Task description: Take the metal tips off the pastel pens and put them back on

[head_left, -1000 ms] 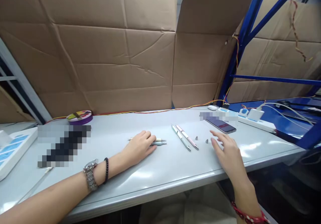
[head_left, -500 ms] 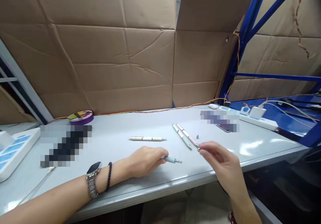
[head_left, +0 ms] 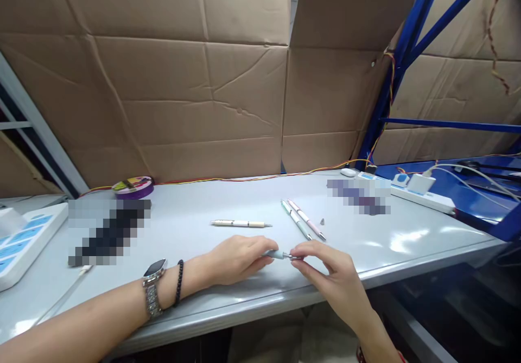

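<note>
My left hand (head_left: 244,259) is closed around a light blue pen (head_left: 277,254), most of its barrel hidden in the fingers. The pen's metal end points right. There, my right hand (head_left: 331,268) pinches a small silvery pen tip (head_left: 296,257) at that end; the fingertips partly cover it. Beyond the hands lie a cream pen (head_left: 241,223), turned sideways, and a green pen (head_left: 296,220) beside a pink pen (head_left: 307,220), both slanted. A tiny grey cone (head_left: 322,222) rests just right of the pink pen.
A purple tape roll (head_left: 133,188) sits at the back left of the white table (head_left: 183,203). Power strips stand at the left (head_left: 35,243) and right (head_left: 423,193). Blurred dark items lie on both sides. Cardboard (head_left: 171,81) rises behind, beside a blue metal frame (head_left: 401,70).
My right hand has moved left and slightly down, from beside the pink pen's tip to the light blue pen's metal end. The left hand has stayed nearly still, holding the pen.
</note>
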